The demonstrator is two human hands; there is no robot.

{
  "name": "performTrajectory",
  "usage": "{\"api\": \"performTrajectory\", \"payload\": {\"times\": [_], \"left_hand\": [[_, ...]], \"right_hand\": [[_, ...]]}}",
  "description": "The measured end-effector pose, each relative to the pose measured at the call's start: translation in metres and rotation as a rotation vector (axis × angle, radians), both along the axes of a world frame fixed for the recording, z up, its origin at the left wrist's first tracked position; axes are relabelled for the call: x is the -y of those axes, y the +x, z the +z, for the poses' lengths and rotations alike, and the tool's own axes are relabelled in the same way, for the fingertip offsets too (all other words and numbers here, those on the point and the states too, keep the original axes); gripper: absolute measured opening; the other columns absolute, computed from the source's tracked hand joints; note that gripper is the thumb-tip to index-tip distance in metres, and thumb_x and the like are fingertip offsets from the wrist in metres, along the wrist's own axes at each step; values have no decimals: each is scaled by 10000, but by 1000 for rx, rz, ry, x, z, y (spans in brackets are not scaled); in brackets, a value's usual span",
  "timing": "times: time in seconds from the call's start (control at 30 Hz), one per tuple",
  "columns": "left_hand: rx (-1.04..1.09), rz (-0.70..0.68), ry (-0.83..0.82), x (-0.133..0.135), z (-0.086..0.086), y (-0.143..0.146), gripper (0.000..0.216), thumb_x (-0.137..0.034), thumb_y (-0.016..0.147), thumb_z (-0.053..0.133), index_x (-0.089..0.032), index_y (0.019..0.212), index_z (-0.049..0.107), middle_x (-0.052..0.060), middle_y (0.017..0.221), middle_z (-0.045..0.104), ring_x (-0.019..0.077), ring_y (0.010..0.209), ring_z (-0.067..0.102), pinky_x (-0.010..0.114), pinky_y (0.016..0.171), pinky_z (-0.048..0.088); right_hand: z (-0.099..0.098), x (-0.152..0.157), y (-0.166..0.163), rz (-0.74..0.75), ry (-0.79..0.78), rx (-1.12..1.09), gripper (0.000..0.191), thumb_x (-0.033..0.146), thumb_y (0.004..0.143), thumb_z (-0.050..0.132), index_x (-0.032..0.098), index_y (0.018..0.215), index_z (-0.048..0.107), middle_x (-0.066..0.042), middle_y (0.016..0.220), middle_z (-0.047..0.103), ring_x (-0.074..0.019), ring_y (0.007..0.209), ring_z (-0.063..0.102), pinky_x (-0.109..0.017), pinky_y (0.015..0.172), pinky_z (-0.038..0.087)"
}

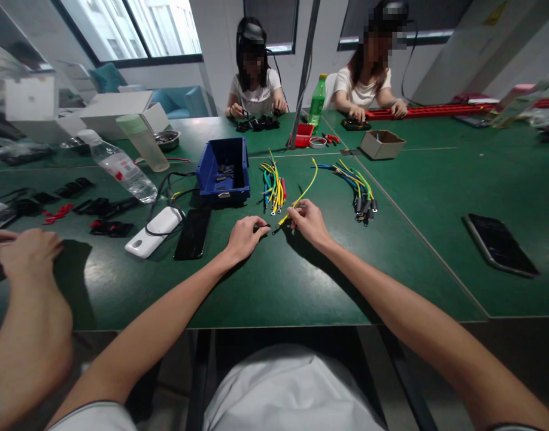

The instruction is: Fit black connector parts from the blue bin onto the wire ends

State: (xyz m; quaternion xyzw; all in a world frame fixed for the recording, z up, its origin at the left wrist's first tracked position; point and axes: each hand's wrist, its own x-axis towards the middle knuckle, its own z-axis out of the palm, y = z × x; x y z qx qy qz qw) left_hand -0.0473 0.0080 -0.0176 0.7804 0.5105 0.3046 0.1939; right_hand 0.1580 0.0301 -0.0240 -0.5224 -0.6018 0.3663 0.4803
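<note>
Between the fingers of my right hand (309,222) is a yellow wire (308,187), its free end curving up and away. The wire's lower end carries a metal ring terminal (275,230) near the table. Just left of it, my left hand (246,237) pinches a small black piece (268,227), partly hidden by the fingers. Beyond my hands lies a bundle of yellow, blue and green wires (274,188) with bare ring ends. Farther right is another wire bundle (358,187), with black sleeves near its ring ends. A blue bin (224,194) holding small black pieces stands behind my left hand.
Left of my left hand lie a black phone (192,234) and a white power bank (155,232) with a cable. A bottle (124,167) leans beyond them. Another phone (501,244) is far right. A neighbour's arm (34,305) reaches in at left; two people sit opposite.
</note>
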Motion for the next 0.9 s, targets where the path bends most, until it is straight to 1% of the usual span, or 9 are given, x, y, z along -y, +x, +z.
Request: {"api": "performTrajectory", "payload": {"times": [0.2, 0.5, 0.67, 0.9], "left_hand": [[13, -11, 18, -1, -1, 1, 128, -296, 829, 607, -174, 841, 645, 39, 859, 674, 164, 763, 593, 282, 680, 445], [-6, -12, 16, 0, -2, 2, 127, -292, 818, 619, -171, 848, 645, 43, 854, 666, 162, 758, 591, 276, 668, 449], [0, -15, 25, 0, -1, 2, 120, -288, 806, 638, -174, 841, 650, 39, 847, 666, 159, 749, 589, 274, 661, 448], [12, -17, 34, 1, 1, 2, 123, -287, 804, 641, -171, 844, 656, 38, 846, 668, 151, 730, 582, 272, 660, 446]], "right_hand": [[-1, 2, -3, 3, -26, -50, 303, 448, 789, 585, 216, 904, 426, 3, 675, 668, -116, 439, 555, -232, 445, 430], [-4, 1, -2, -16, -13, -30, 295, 451, 789, 580, 218, 889, 428, 5, 664, 669, -116, 449, 554, -233, 458, 434], [-5, -1, -1, -32, -26, -79, 323, 457, 764, 603, 229, 891, 413, 13, 657, 666, -117, 429, 545, -229, 432, 424], [-6, -1, -2, -4, -31, -152, 337, 457, 754, 614, 232, 903, 412, 18, 661, 667, -109, 408, 528, -222, 414, 418]]}}
